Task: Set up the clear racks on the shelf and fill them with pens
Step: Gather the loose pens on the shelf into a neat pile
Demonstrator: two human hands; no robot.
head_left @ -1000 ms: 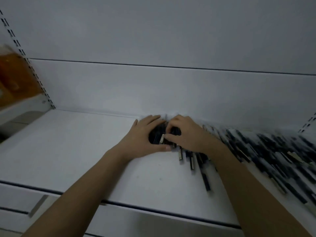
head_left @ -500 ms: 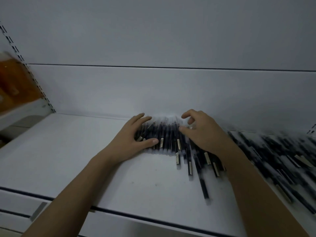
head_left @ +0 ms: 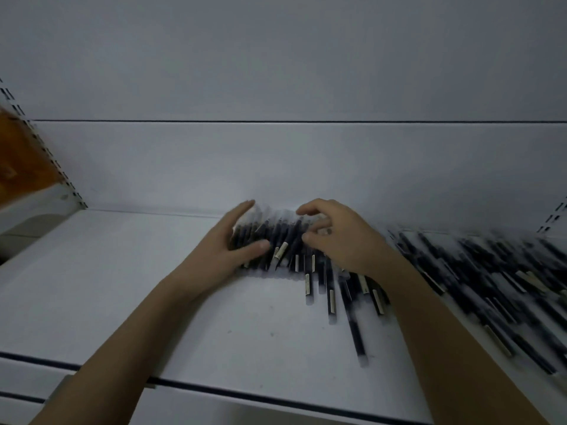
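A row of dark pens point(head_left: 287, 240) with pale labels lies side by side at the back of the white shelf point(head_left: 122, 286), between my two hands. My left hand point(head_left: 224, 253) rests against the row's left end, fingers fairly straight along the back and thumb in front. My right hand point(head_left: 343, 237) hovers over the row's right end with loosely curled fingers, their tips touching the pens. More pens stick out toward me from under my right wrist. I cannot make out a clear rack.
A big loose heap of dark pens point(head_left: 506, 277) covers the shelf's right side, blurred. The shelf's back panel point(head_left: 276, 167) rises just behind my hands. An orange object point(head_left: 21, 161) sits past the slotted upright at far left.
A second ago both hands were clasped tight around a bunch of pens. They have since spread apart, and the pens now lie fanned out in a row between them.
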